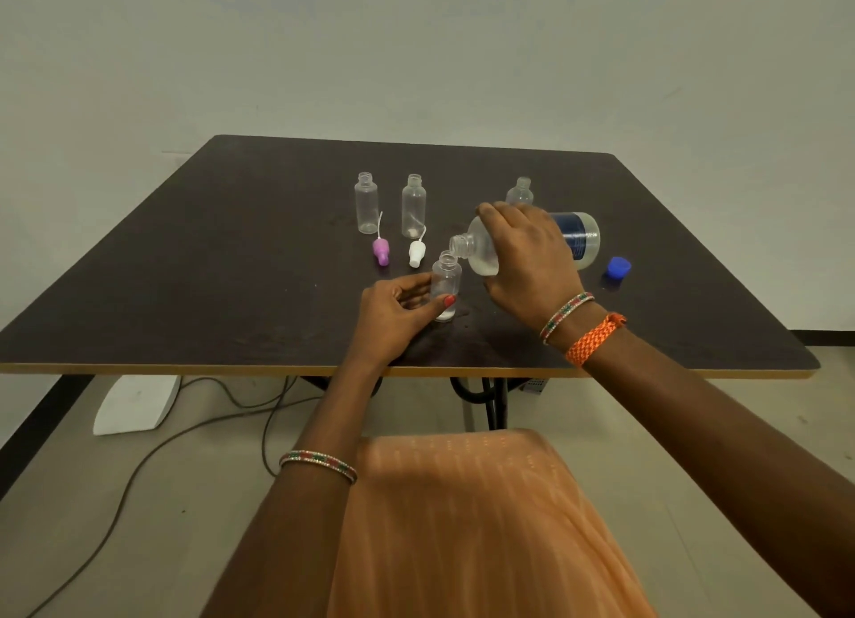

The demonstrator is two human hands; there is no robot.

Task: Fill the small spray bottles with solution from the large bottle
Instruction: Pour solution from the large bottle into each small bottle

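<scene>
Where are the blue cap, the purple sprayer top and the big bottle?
blue cap [618, 267], head view, its top.
purple sprayer top [381, 249], head view, its body.
big bottle [580, 236], head view, its dark label.

The large bottle [578, 238], clear with a blue label, is tipped nearly sideways, open mouth right over a small clear spray bottle [446, 284] standing upright with a little liquid at the bottom. Three more small bottles [367, 203] stand uncapped behind.

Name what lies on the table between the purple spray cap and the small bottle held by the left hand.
In the head view, a white spray cap lies between the purple spray cap and the held small bottle.
</scene>
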